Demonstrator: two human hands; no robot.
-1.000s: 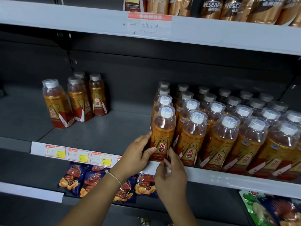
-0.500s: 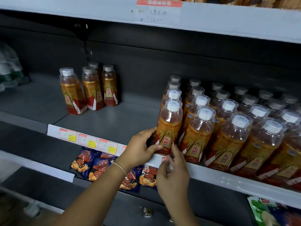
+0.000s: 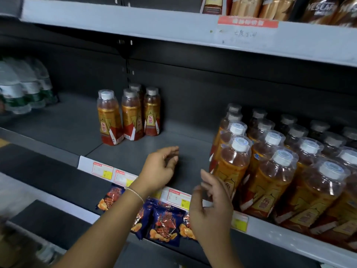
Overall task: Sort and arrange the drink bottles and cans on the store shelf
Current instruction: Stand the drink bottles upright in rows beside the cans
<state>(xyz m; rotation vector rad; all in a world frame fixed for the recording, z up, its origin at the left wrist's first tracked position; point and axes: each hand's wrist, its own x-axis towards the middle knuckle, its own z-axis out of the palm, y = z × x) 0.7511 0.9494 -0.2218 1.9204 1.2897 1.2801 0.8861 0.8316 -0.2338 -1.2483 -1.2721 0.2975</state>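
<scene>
At the far left of the dark grey middle shelf [image 3: 63,122] stood a blurred cluster of clear water bottles with green-and-white labels [image 3: 21,89]. Further right, well back on the shelf, was a small group of short orange energy-drink bottles [image 3: 131,115] with red-and-gold labels and pale caps, four caps visible, upright and close together. A row of price tags [image 3: 103,170] ran along the shelf's white front edge, and below them blue snack packets [image 3: 164,223] hung on the lower level.

The left hand [image 3: 160,169], a thin bracelet [image 3: 136,194] on its wrist, hovered over bare shelf between the two bottle groups; its fingers were loosely curled and held nothing. The right hand [image 3: 210,207] was raised in front of the shelf edge, fingers relaxed and spread, gripping nothing; its fingertips were just beside the front-left bottle [image 3: 231,167] of the big block, and whether they touched it could not be told.

To the right, that block of taller orange energy-drink bottles [image 3: 286,175] with white caps filled the shelf in rows from the front edge to the back, upright and packed tight. On the shelf above [image 3: 135,20], a red-topped handwritten price label [image 3: 247,31] sat under brown coffee bottles [image 3: 316,8].
</scene>
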